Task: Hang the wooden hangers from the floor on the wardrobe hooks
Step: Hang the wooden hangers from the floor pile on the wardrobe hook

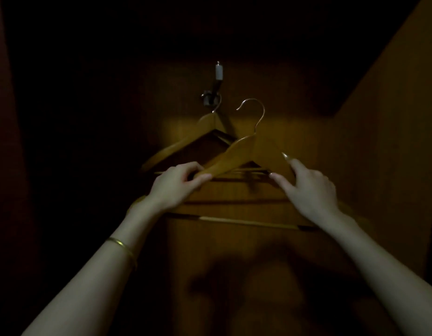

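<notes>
I hold a wooden hanger (244,151) with a metal hook up in front of the wardrobe's back panel. My left hand (176,183) pinches its left arm end. My right hand (307,187) grips its right arm, index finger stretched along the wood. Its metal hook (255,110) is free in the air, to the right of and slightly below the wardrobe hook (213,89). A second wooden hanger (185,141) hangs from that wall hook, behind and left of the one I hold. The scene is very dark.
A wooden wardrobe side wall (391,117) rises on the right. A lower hanger's bar (246,221) shows beneath my wrists. A gold bangle (124,248) is on my left forearm. The left side is in deep shadow.
</notes>
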